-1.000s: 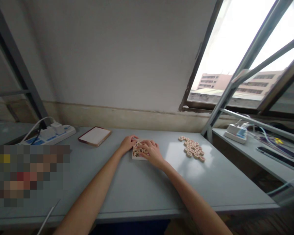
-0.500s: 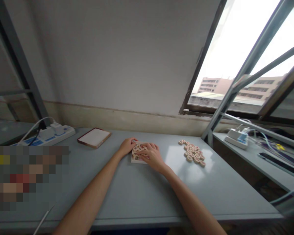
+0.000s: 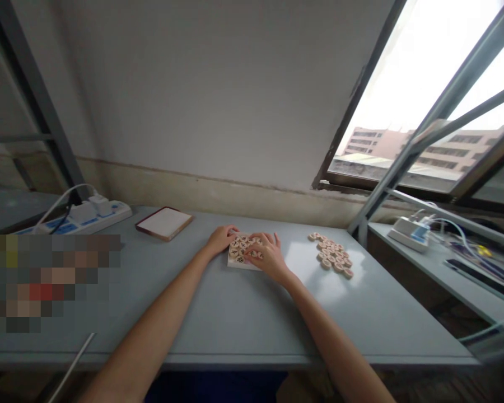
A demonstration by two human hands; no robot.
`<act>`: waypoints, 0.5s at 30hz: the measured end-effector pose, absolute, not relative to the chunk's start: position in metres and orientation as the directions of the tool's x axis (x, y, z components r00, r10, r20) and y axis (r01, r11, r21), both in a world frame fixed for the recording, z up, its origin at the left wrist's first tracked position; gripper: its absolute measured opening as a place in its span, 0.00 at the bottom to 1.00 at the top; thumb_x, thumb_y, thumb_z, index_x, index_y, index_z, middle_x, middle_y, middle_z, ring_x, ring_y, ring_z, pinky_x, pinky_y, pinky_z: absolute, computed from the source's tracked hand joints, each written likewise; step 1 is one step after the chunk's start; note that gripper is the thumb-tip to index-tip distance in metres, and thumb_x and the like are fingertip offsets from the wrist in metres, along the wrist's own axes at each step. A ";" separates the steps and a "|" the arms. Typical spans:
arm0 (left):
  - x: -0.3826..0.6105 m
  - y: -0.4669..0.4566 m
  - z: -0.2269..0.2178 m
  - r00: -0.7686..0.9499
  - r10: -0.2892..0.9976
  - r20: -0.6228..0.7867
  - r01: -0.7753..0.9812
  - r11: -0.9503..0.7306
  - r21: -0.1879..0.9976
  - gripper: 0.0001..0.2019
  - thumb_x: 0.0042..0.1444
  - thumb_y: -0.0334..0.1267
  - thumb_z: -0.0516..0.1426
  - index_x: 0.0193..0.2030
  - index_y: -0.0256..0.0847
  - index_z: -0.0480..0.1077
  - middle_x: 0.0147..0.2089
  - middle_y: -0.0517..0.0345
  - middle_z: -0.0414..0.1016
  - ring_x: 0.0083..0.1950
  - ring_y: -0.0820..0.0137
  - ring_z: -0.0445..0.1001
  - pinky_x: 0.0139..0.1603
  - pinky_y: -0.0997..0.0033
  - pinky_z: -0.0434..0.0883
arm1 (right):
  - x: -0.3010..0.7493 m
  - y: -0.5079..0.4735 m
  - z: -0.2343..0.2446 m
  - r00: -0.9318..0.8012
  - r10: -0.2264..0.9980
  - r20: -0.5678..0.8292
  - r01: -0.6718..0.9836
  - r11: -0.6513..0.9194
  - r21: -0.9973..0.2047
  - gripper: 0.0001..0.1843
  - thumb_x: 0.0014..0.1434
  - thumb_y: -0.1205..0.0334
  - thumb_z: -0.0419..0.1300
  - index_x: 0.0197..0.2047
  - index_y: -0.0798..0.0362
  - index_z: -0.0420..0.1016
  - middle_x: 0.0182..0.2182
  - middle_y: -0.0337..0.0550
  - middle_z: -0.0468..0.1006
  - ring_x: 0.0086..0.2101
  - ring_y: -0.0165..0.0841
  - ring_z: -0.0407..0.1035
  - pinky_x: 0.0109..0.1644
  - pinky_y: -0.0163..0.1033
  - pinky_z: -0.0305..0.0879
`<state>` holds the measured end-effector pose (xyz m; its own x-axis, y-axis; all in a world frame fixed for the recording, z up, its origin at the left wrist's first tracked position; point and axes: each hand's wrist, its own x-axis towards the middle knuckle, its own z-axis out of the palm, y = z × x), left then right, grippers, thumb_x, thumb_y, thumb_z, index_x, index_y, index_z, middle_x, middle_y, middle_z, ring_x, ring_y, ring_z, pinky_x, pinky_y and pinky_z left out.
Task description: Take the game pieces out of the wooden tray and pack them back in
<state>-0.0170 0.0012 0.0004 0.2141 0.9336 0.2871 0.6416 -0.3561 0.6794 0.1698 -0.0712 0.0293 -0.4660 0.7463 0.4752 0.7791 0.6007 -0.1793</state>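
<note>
The person sits at a grey table (image 3: 235,319) and both bare arms reach forward to a small white box (image 3: 239,264); the box lies flat on the table, near the middle and a little toward the far edge, and it is filled with round wooden game pieces (image 3: 240,246) in rows, with dark or red signs on top. The left hand (image 3: 222,239) rests at the left side of the box; its fingers are bent and kept close together against the rim, and I cannot tell if they really grip it or only touch it. The right hand (image 3: 269,256) lies on the right part of the box, over the pieces; its fingers (image 3: 274,239) are stretched and a little spread, flat on the pieces, and they pinch nothing that I can see.

To the right of the box, well apart from it, a heap of loose pieces (image 3: 331,256) lies on the table in the light; to the left and further back lies a flat white lid (image 3: 164,223) with a brown rim. At the far left edge there is a white power strip (image 3: 88,215) with plugs in it; on the right an open window (image 3: 424,112) shows buildings outside, and under it a second table (image 3: 445,268) carries another power strip (image 3: 407,232) and cables.
</note>
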 end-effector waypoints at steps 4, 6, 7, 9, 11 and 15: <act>-0.017 0.001 0.001 0.196 0.941 0.275 0.647 -0.335 0.685 0.14 0.47 0.33 0.50 0.40 0.37 0.71 0.29 0.57 0.73 0.28 0.75 0.67 0.28 0.79 0.60 | 0.169 -0.074 0.031 -0.473 0.752 0.458 0.788 0.594 -0.161 0.07 0.53 0.54 0.57 0.29 0.45 0.74 0.41 0.39 0.67 0.45 0.35 0.57 0.58 0.52 0.32; -0.017 0.001 0.001 0.198 0.940 0.278 0.641 -0.339 0.689 0.14 0.47 0.33 0.50 0.40 0.37 0.71 0.29 0.57 0.73 0.27 0.75 0.67 0.28 0.79 0.60 | 0.167 -0.076 0.031 -0.493 0.745 0.449 0.777 0.609 -0.158 0.09 0.54 0.54 0.55 0.29 0.45 0.74 0.39 0.39 0.67 0.44 0.35 0.57 0.58 0.51 0.34; -0.017 0.001 0.001 0.202 0.938 0.281 0.637 -0.343 0.690 0.14 0.47 0.33 0.50 0.40 0.37 0.71 0.29 0.57 0.73 0.27 0.75 0.67 0.28 0.79 0.60 | 0.166 -0.077 0.031 -0.509 0.738 0.444 0.766 0.623 -0.158 0.10 0.55 0.53 0.54 0.29 0.45 0.74 0.39 0.39 0.67 0.44 0.34 0.57 0.58 0.50 0.35; -0.017 0.001 0.001 0.203 0.938 0.282 0.636 -0.345 0.690 0.14 0.47 0.33 0.50 0.40 0.37 0.71 0.28 0.57 0.73 0.27 0.75 0.67 0.27 0.79 0.60 | 0.162 -0.080 0.030 -0.539 0.721 0.436 0.742 0.651 -0.160 0.10 0.55 0.53 0.53 0.32 0.44 0.74 0.40 0.39 0.67 0.45 0.35 0.56 0.57 0.49 0.36; -0.016 0.001 0.002 0.198 0.942 0.270 0.644 -0.333 0.689 0.14 0.47 0.33 0.50 0.40 0.37 0.71 0.27 0.58 0.72 0.26 0.75 0.66 0.26 0.79 0.60 | 0.158 -0.083 0.029 -0.556 0.710 0.433 0.728 0.667 -0.159 0.11 0.56 0.53 0.52 0.33 0.44 0.74 0.41 0.40 0.67 0.46 0.35 0.55 0.57 0.48 0.38; -0.016 0.000 0.004 0.191 0.947 0.258 0.641 -0.320 0.698 0.14 0.47 0.33 0.50 0.40 0.37 0.71 0.27 0.58 0.72 0.27 0.75 0.67 0.27 0.79 0.60 | 0.159 -0.080 0.032 -0.517 0.717 0.467 0.764 0.633 -0.126 0.10 0.55 0.53 0.53 0.35 0.44 0.73 0.42 0.40 0.66 0.46 0.35 0.56 0.57 0.48 0.38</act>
<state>-0.0158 -0.0004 0.0042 0.1913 0.9470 0.2580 0.6410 -0.3196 0.6979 0.1590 -0.0802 0.0322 -0.5174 0.7170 0.4671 0.7637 0.6331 -0.1259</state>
